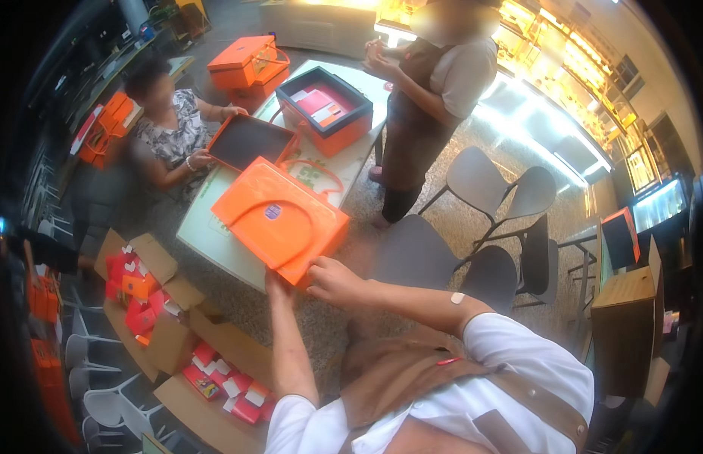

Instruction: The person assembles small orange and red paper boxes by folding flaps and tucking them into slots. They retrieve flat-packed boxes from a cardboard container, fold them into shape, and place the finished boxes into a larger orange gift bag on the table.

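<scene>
A closed orange gift box [279, 219] with a carrying handle rests at the near end of the white table [204, 236], tilted across its corner. My left hand [279, 287] grips the box's near corner from below, its fingertips partly hidden. Just right of it, my right hand [332, 281] is curled against the near side of the same box. Beyond, a seated person holds an orange lid [251, 142] with a dark inside. An open orange box [326, 113] with a black rim stands on the table, red and white packs inside.
Open cardboard cartons [169, 340] full of small red boxes stand at my left. Grey chairs [472, 181] crowd the right side. A person in a brown apron [412, 113] stands beyond the table. More orange boxes [247, 64] are stacked at the back, and a tall carton [624, 325] is far right.
</scene>
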The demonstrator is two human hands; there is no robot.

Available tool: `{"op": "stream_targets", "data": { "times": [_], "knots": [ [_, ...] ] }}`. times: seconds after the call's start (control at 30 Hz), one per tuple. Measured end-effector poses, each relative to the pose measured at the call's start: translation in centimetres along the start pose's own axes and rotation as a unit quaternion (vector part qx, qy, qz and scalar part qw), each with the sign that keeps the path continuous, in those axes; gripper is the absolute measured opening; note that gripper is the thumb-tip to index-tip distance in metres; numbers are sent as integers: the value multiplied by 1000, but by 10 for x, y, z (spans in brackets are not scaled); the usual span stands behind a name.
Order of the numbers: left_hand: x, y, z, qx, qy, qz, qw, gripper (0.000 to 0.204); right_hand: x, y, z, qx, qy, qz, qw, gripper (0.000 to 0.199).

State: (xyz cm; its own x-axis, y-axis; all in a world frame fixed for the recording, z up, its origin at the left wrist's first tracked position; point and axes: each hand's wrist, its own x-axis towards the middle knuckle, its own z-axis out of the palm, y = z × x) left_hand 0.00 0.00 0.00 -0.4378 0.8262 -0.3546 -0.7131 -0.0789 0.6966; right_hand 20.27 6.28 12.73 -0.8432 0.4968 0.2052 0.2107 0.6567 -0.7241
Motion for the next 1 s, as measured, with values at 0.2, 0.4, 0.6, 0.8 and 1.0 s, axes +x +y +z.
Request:
{"op": "stream_targets", "data": {
  "times": [0.2,0.4,0.6,0.8,1.0],
  "knots": [
    [-18,-19,-10,133,127,15,983,55,-51,3,-11,45,-10,118,992,33],
    [-103,-79,-3,243,137,-99,955,21,-229,33,-8,49,-68,326,942,33],
    [-172,-123,72,354,-83,-122,924,28,-396,13,-17,113,63,512,849,35],
    [-228,-68,295,413,-304,118,850,23,-495,-28,-16,185,209,607,744,36],
    [-374,26,483,78,-601,341,719,11,-614,-4,44,114,278,651,698,34]
  ]
}}
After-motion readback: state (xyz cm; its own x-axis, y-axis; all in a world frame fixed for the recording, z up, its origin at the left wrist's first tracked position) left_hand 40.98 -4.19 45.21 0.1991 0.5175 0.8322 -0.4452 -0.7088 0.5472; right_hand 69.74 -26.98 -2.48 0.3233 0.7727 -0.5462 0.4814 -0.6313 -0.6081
